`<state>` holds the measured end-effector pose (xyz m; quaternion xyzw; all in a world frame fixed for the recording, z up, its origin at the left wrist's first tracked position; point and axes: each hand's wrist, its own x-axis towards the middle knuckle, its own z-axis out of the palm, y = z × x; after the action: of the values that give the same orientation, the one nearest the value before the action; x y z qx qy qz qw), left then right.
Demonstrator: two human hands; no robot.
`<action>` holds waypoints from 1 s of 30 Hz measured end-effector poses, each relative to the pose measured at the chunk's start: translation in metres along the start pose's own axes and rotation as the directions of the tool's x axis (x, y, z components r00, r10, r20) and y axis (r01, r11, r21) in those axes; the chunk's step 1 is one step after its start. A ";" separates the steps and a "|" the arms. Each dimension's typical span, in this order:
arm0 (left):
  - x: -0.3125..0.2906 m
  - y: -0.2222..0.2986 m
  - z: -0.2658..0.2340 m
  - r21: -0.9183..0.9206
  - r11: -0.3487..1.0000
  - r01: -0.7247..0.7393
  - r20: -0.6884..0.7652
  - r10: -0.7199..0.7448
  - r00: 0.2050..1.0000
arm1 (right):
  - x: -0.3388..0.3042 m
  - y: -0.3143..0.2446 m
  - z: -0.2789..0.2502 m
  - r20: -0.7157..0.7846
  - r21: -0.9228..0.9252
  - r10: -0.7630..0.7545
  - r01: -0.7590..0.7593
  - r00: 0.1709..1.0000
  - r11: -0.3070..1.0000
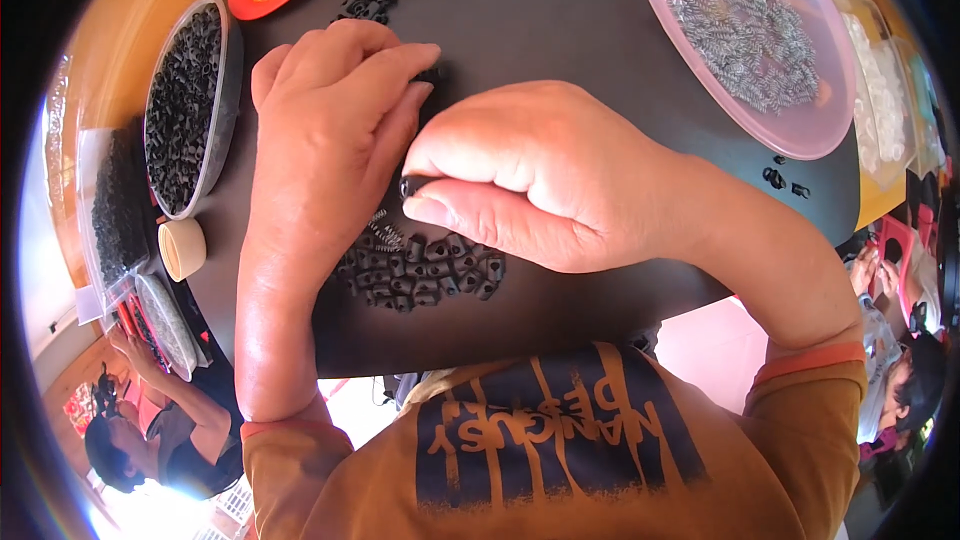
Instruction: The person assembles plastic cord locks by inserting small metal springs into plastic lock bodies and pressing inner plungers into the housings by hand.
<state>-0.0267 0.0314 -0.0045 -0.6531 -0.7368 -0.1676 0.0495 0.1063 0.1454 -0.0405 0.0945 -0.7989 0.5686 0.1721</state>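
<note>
My left hand (325, 105) is over the dark table, its thumb and forefinger closed on a small black plastic piece (430, 73). Close beside it, my right hand (545, 175) is curled, and a black piece (411, 186) with a rounded end sticks out between its thumb and forefinger. The curled fingers hide the rest of that piece. Under and between my wrists lies a cluster of short black plastic sleeves (425, 272). A few loose metal springs (384, 233) lie next to it, partly hidden by my left forearm. Beyond my left hand is a smaller heap of black pieces (372, 2).
At the far right stands a pink bowl (838, 80) of springs, with a few black bits (774, 178) nearby. On the left are an oval tub (234, 90) of black pieces, a cream cup-like item (182, 248) and a red tray (250, 0). People sit at both sides.
</note>
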 end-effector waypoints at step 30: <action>-0.033 0.018 -0.021 -0.635 0.729 0.255 0.041 -0.298 0.954 | 0.001 -0.001 -0.003 -0.108 0.052 0.045 -0.040 0.993 0.998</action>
<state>-0.0070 -0.0048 0.0085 -0.5088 -0.7237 -0.4320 -0.1755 0.1062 0.1477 -0.0388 0.0505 -0.7758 0.5960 0.2010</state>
